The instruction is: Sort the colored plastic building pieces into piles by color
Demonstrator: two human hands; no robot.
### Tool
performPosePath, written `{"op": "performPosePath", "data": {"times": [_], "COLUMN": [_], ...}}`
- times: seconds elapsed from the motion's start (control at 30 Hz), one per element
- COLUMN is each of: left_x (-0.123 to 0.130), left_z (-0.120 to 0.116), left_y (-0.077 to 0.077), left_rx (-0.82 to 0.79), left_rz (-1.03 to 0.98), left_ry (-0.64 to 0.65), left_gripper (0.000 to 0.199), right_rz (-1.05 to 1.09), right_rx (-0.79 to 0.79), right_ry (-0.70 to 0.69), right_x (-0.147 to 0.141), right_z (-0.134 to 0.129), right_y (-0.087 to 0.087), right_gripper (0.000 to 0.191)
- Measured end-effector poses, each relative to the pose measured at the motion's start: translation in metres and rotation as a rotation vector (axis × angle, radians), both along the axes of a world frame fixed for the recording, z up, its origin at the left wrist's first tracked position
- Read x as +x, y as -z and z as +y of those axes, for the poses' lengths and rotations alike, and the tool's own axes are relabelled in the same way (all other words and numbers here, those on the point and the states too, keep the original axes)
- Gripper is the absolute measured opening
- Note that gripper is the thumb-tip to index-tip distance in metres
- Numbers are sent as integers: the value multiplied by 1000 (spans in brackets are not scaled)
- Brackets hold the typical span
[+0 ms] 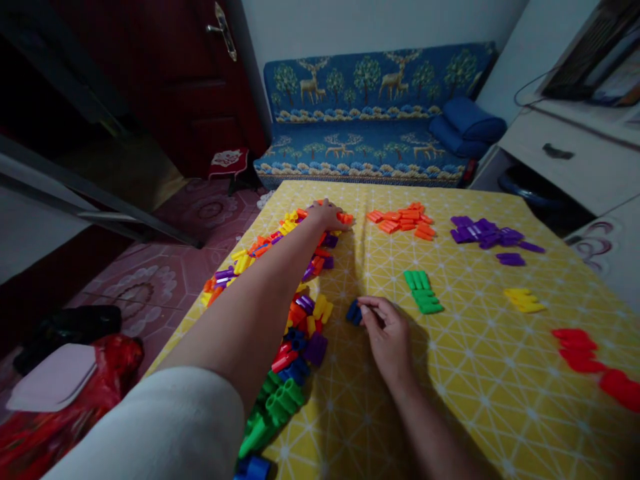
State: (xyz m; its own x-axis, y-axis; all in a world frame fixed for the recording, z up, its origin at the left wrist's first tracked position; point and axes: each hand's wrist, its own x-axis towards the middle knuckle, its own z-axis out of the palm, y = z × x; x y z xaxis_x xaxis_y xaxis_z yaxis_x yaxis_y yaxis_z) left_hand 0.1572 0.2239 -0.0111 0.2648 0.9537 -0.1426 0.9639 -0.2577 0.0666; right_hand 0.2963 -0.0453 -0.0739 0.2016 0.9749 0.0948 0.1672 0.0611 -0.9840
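My left hand (327, 216) reaches across to the far end of a long mixed pile of plastic tube-shaped building blocks (300, 303). Its fingers are apart over orange and purple pieces, and the forearm hides part of the pile. Nearer to me, my right hand (387, 330) pinches a dark blue tube block (354, 312) between thumb and fingers, low over the tabletop. Just to the right of that hand lies a small group of green blocks (423, 291). Beyond it is a cluster of orange blocks (403, 218).
The table has a yellow patterned cloth (465, 347). On its right side lie purple blocks (483, 232), yellow blocks (523, 300) and red blocks (580, 350). Behind stands a blue sofa (360, 137); a white cabinet (575, 153) is at right, a red stool (229, 162) at left.
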Motion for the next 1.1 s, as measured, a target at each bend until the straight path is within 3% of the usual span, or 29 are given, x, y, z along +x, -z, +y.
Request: {"op": "performPosePath", "data": {"times": [0.1,0.33,0.53,0.67,0.8,0.87,1.0,1.1], "left_x": [-4,-11,-19,-19,-10,-3,17,37], "left_z": [-11,-45,-98,-145,-207,-241,-295,-314], "left_y": [1,-18,-30,-41,-44,-37,-5,22], "left_rx": [56,13,-110,-63,-15,42,160,246], "left_rz": [-12,19,-49,-132,-111,-74,-220,-327], "left_ry": [4,375,549,637,557,416,121,-48], "left_gripper": [77,47,40,39,36,43,59,58], "right_rz": [14,60,38,40,-18,-29,-23,-18], "right_rx": [-4,22,24,24,83,125,177,155], "right_ry": [-11,-18,-16,-18,-29,-14,22,28], "right_x": [-1,-1,0,2,5,6,6,5], "right_z": [1,4,5,6,8,8,7,6], "right_y": [2,2,1,7,12,13,10,8], "right_gripper": [20,20,18,19,19,19,18,20]}}
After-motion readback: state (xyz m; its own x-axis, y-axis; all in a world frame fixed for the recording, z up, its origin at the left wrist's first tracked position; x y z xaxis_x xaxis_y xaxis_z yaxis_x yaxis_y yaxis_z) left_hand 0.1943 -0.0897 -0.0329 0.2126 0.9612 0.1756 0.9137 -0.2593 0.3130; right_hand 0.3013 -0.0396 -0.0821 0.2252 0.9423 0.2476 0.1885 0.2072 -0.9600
